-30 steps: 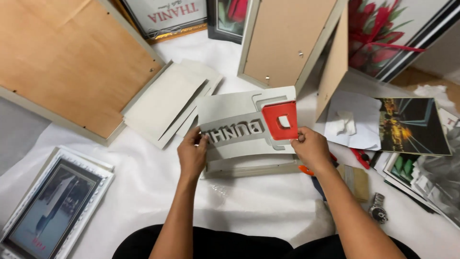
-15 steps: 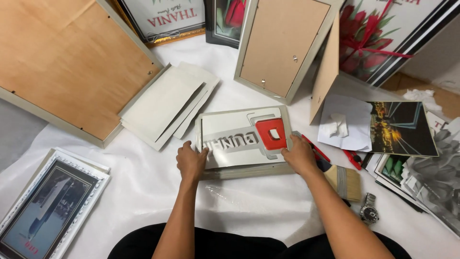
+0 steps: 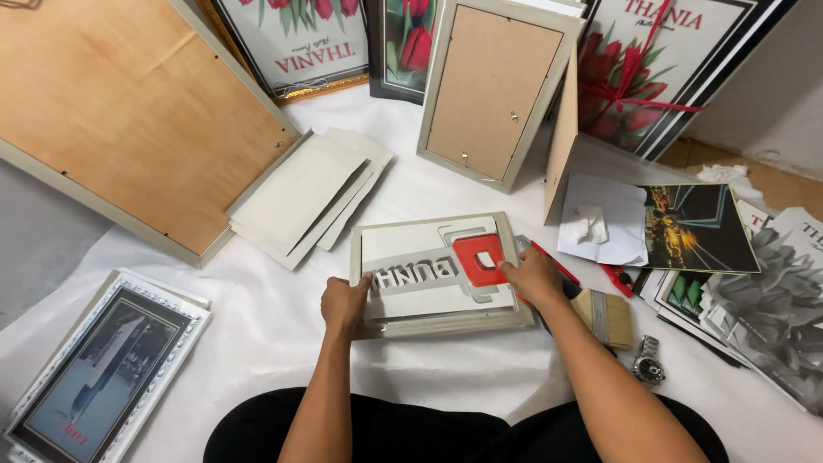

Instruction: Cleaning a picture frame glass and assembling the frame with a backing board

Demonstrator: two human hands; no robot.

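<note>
Head view, left hand (image 3: 345,302) and right hand (image 3: 533,276) grip pinching picture frame (image 3: 437,273) side edges

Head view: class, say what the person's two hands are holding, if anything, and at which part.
Both hands hold a small picture frame with a grey-and-red print: the left hand at its left edge, the right hand at its right edge.

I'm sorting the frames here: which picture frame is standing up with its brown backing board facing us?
The pale-edged frame propped upright behind the hands. The large wooden-backed frame lies flat at left, and the ornate white frame lies picture-side up.
</note>
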